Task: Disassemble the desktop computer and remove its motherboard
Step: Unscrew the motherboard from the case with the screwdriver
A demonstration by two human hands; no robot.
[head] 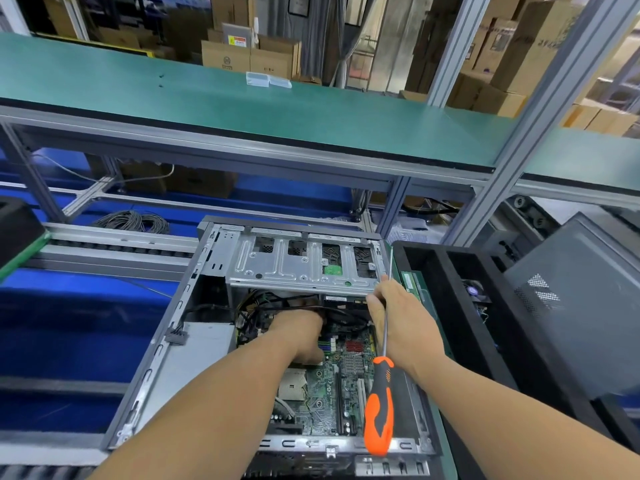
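With the screwdriver point(380, 386) kept parked in the right hand point(401, 320), cables point(341, 315) should be unplugged squarely off the motherboard point(325, 386); the left hand point(299, 336) grip cannot be told.

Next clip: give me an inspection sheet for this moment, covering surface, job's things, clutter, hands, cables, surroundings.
Surface: green mat beneath the open computer case.
Job's things: motherboard in the case; drive cage above it.
Clutter: black tray at right, side panel leaning beyond it.
Hands: left hand reaches into the case, fingers hidden; right hand grips the screwdriver by its shaft, orange handle toward the camera.
Cables: black wires cross the board near the left hand; grey coil on the far side of the conveyor.
Surroundings: green shelf, cardboard boxes behind.
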